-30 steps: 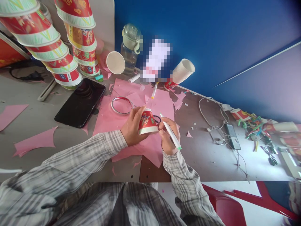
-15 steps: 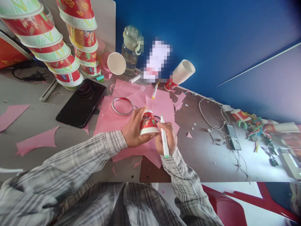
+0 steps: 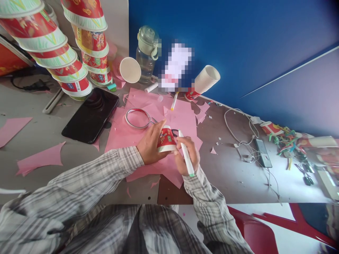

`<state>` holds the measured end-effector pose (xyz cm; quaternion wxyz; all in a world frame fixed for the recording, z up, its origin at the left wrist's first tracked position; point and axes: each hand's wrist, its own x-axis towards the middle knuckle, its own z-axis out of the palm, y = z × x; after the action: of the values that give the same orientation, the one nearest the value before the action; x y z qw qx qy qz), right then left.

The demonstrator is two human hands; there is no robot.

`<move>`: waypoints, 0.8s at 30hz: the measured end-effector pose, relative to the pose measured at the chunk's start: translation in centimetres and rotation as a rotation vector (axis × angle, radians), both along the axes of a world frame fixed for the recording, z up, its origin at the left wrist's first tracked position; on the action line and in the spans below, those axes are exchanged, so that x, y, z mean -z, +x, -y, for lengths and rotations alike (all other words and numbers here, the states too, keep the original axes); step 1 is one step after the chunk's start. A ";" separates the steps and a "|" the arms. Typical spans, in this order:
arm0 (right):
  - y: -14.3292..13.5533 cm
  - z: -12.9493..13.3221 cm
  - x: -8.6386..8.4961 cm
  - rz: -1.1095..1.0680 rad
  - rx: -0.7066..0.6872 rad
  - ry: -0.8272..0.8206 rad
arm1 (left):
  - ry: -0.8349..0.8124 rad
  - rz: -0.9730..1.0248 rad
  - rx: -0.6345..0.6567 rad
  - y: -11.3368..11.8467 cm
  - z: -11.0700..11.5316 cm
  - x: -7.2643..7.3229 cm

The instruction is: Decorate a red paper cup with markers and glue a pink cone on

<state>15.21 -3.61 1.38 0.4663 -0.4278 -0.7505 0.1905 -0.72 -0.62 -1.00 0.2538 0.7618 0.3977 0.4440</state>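
A red paper cup (image 3: 166, 138) with a printed pattern and a pale rim is tilted in my left hand (image 3: 150, 145), whose fingers and thumb wrap its left side. My right hand (image 3: 188, 155) grips a white marker (image 3: 186, 155) with a green end pointing down toward my wrist. The marker slants beside the cup, and my right fingertips are at the cup's right edge. Beneath both hands lies pink paper (image 3: 124, 137). Dark scissor handles (image 3: 174, 132) show partly behind the cup. A roll of clear tape (image 3: 137, 118) rests left of them.
Tall stacks of coloured cups (image 3: 72, 67) stand at the left, near a black tablet (image 3: 90, 115). Behind the paper are a water bottle (image 3: 146, 56), a cup lying on its side (image 3: 130, 70) and white nested cups (image 3: 207, 78). Cables (image 3: 245, 141) lie at the right.
The cup has turned a little in my left hand. In my right hand the marker has tilted, its upper end shifting left and its green end right.
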 end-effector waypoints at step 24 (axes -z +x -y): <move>-0.2 -0.7 0.6 -0.572 0.171 -0.331 | 0.043 -0.028 -0.023 0.2 0.0 0.0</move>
<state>14.97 -2.90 0.81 0.5964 -0.4885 -0.5097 0.3820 -0.53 -0.64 -0.99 0.2268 0.7687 0.4002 0.4444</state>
